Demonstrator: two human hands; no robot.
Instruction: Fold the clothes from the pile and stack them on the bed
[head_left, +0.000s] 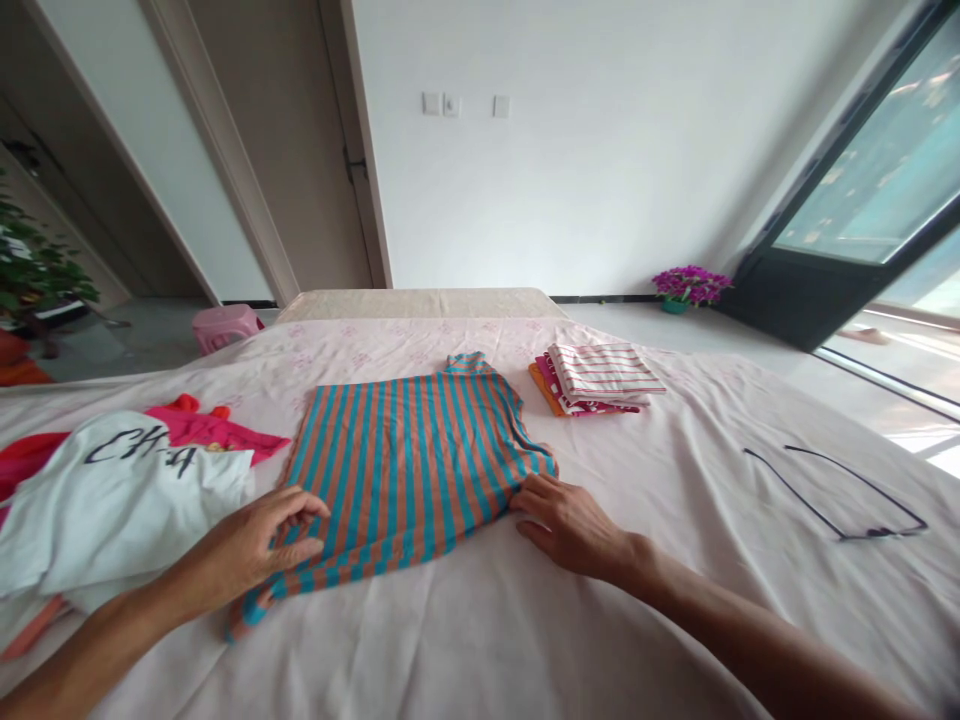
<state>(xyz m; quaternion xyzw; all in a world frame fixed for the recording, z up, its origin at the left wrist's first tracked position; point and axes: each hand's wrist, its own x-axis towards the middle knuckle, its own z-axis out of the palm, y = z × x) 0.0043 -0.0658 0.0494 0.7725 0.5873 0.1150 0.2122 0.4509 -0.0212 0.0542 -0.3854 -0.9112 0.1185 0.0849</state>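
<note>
A teal and brown striped shirt [409,465] lies spread on the pale pink bed sheet [675,480]. My left hand [251,545] rests on its lower left part, with the thumb and fingers pinching the cloth near the hem. At the shirt's right edge my right hand [570,520] has its fingers tucked at the side seam, gripping the cloth. Both forearms reach in from the near edge.
A white shirt with dark lettering [120,490] lies over pink and red clothes [210,425] at the left. A folded stack, striped on top [600,375], sits beyond the shirt. A thin dark wire hanger [840,485] lies at the right. A pink stool [225,325] stands on the floor.
</note>
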